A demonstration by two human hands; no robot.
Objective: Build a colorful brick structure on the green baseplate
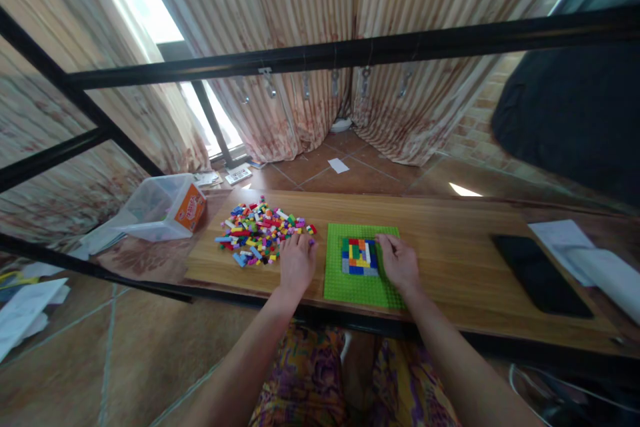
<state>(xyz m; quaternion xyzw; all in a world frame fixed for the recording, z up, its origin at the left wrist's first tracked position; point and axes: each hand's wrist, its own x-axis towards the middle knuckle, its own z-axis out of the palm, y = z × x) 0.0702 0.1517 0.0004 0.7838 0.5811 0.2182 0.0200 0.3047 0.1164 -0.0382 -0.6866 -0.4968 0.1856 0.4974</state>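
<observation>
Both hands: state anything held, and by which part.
Cannot be told: left hand at the multicoloured plastic brick pile, right hand over the flat green studded baseplate; any hold is hidden.

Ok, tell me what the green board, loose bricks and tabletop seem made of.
Green board: likely plastic, fairly matte, with rows of small studs. Loose bricks: smooth-looking, probably plastic, judging by bright, even colours. Tabletop: wood or laminate, faint sheen; the grain fits both.

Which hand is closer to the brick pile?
Left. Left hand is at the right edge of the brick pile; right hand is over the right side of the green baseplate.
</observation>
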